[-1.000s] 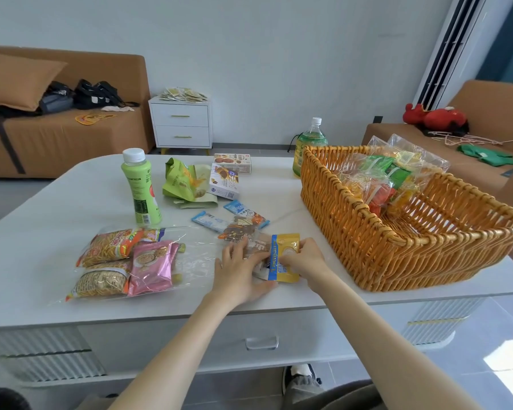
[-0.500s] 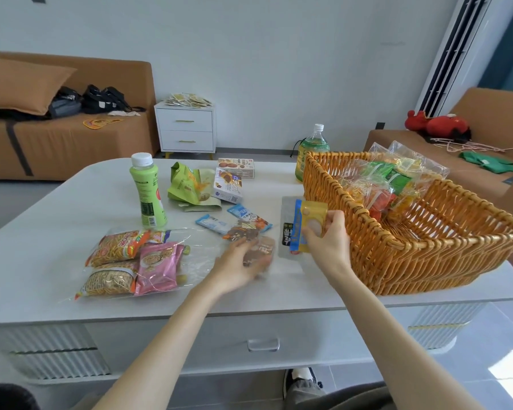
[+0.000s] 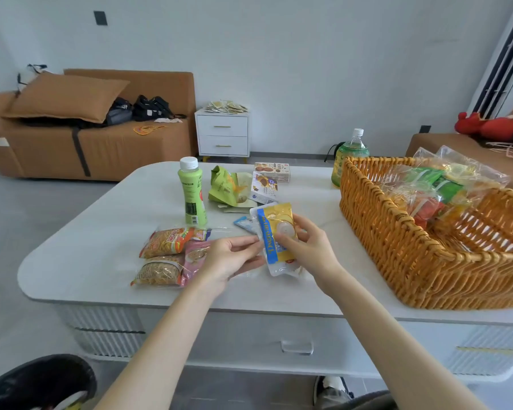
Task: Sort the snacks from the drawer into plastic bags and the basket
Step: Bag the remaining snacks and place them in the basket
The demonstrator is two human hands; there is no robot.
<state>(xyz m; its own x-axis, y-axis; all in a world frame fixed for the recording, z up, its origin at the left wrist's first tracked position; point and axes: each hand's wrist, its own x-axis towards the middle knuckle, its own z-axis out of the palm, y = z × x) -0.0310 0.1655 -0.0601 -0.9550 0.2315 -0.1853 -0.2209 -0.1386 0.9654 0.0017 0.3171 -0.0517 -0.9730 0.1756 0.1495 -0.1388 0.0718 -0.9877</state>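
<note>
Your right hand (image 3: 307,247) clasps the yellow-and-blue plastic snack packet (image 3: 267,235) between thumb and fingers, left of the orange wicker basket (image 3: 397,255); your left hand (image 3: 227,260) seemingly pinches its edge.

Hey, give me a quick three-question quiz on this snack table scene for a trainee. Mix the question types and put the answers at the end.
1. True or false: the wicker basket is empty.
2. Multiple choice: the right hand holds A) a green bottle, B) a yellow-and-blue packet, C) a biscuit box.
3. Fill in: the drawer below the tabletop is ___.
Key: 1 false, it holds bagged snacks; 2 B; 3 closed.
</note>
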